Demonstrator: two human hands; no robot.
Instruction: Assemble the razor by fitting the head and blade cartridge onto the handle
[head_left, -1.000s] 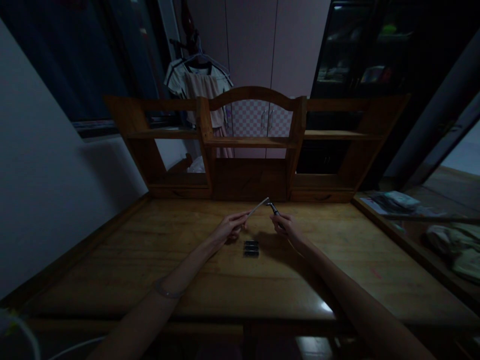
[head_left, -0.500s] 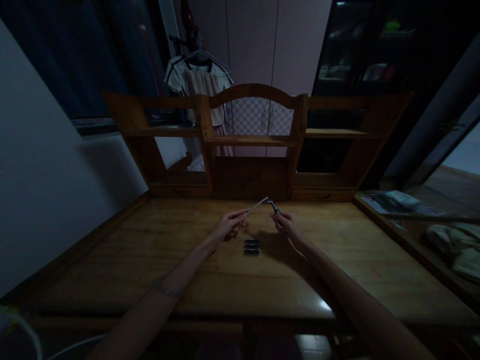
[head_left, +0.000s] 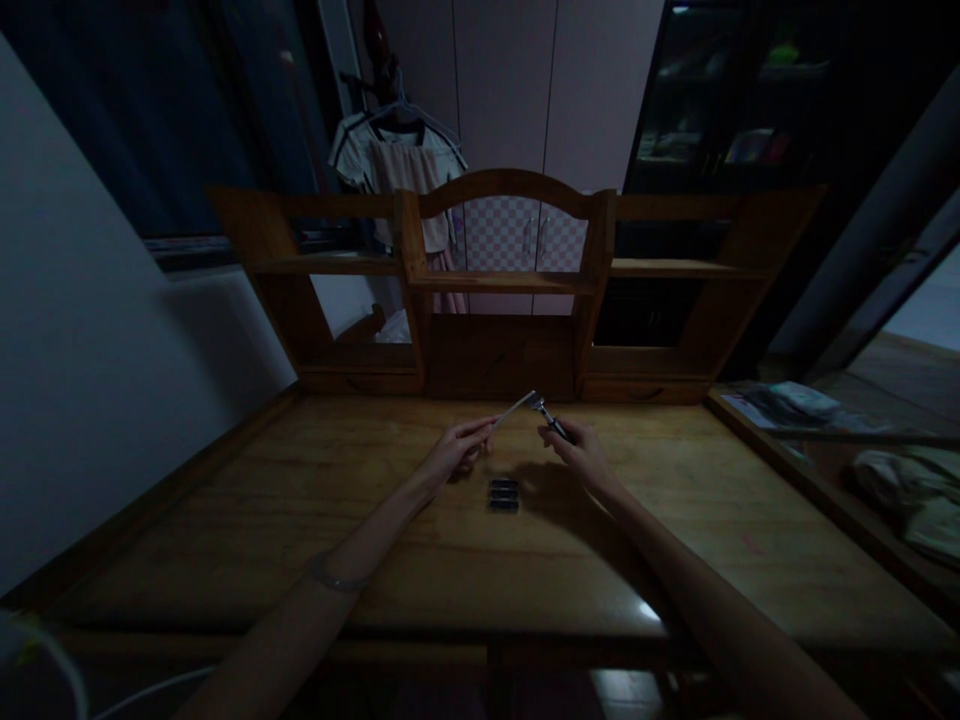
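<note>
My left hand (head_left: 459,447) is closed around a thin, pale stick (head_left: 514,409) that slants up to the right; its exact kind is too dim to make out. In my right hand (head_left: 577,448) is a razor (head_left: 555,424) with a dark handle and a shiny metal neck, its head pointing up and left. The stick's far end meets or nearly meets the razor's head; I cannot tell whether they touch. Below and between both hands, a small clear pack of dark razor cartridges (head_left: 503,495) lies on the wooden desk (head_left: 360,520).
A wooden shelf unit (head_left: 501,282) stands along the desk's back edge. Clothes on a hanger (head_left: 409,160) hang behind it. To the right, plastic-wrapped items (head_left: 795,402) and cloth (head_left: 911,495) lie beyond the desk's raised side edge. A white cable (head_left: 154,690) runs at the lower left.
The razor has tilted and turned in my right hand, so more of its handle and head shows. My right fingers have shifted slightly. The left hand and stick are nearly still.
</note>
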